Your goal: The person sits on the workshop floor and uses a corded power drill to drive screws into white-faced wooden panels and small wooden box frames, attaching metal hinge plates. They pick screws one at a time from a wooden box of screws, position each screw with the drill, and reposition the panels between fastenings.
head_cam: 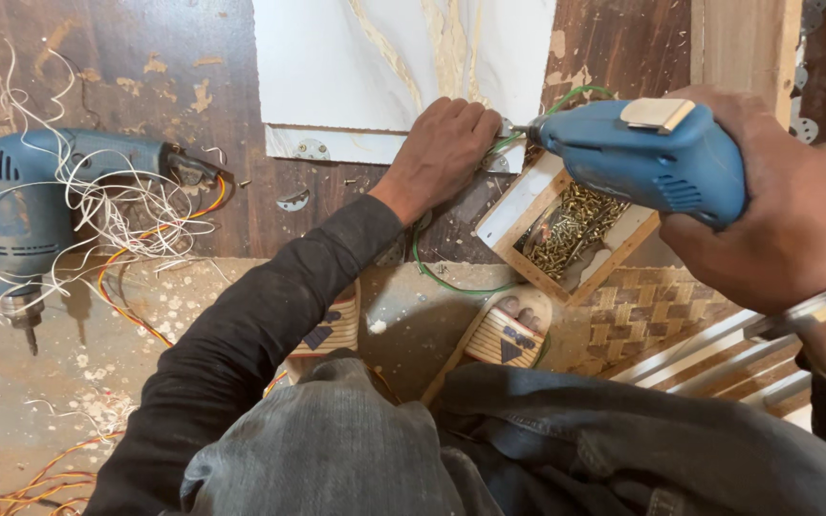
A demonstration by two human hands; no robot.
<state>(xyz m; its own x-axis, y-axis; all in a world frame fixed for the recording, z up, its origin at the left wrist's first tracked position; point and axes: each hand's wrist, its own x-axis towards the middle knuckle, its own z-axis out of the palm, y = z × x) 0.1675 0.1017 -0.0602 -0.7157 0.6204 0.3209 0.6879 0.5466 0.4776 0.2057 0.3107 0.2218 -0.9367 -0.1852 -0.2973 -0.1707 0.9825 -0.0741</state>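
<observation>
1. Right hand (795,205) is clamped around a blue handheld electric drill (647,158), its bit tip pointed at the lower right corner of a white marble-patterned panel (394,67).
2. Left hand (442,153) lies fingers-together, pressed flat on the panel's lower edge just beside the bit, steadying it.
3. An open wooden box of brass screws (571,229) sits just below the drill.
4. A second blue drill (26,215) lies well apart on the left, among tangled white wire.
5. Judging by this, fastening at this corner looks underway; whether a screw is seated I cannot tell.
</observation>
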